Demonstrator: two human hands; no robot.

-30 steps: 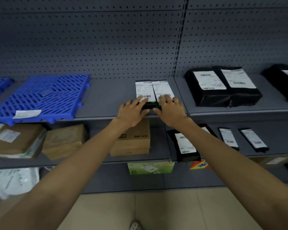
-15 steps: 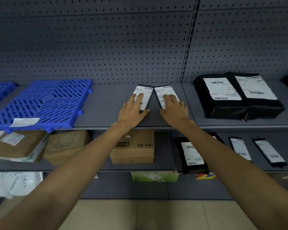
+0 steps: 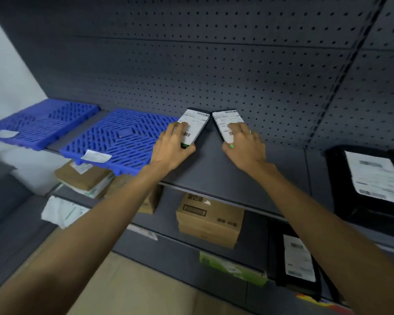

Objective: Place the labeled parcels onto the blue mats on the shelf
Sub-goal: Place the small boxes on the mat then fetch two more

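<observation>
Head view. Two slim labeled parcels sit side by side at the back of the grey shelf (image 3: 225, 176), close to the pegboard (image 3: 214, 64).

The left hand (image 3: 172, 147) grips the left parcel (image 3: 199, 123). Its fingers (image 3: 179, 130) lie curled over the label and the thumb closes against the near end. The right hand (image 3: 245, 148) grips the right parcel (image 3: 222, 120) the same way, fingers on top and thumb at the near corner. With one parcel per hand, both can be carried in a single pass, and the top-and-end hold keeps each label facing up and readable.

Neither parcel is on a mat yet. The left parcel is just beside the right edge of the near blue mat (image 3: 123, 137), and the right parcel is further from it. A far blue mat (image 3: 39, 123) lies to the left, with a strip of bare shelf between the two mats. Whether the parcels rest on the shelf or are slightly raised cannot be determined.

Judgement: the step in hand is the transfer leftward. The mats' raised edges require a lift rather than a slide.

A black parcel (image 3: 373, 178) lies at the right, and a cardboard box (image 3: 209, 221) sits on the level below.
</observation>
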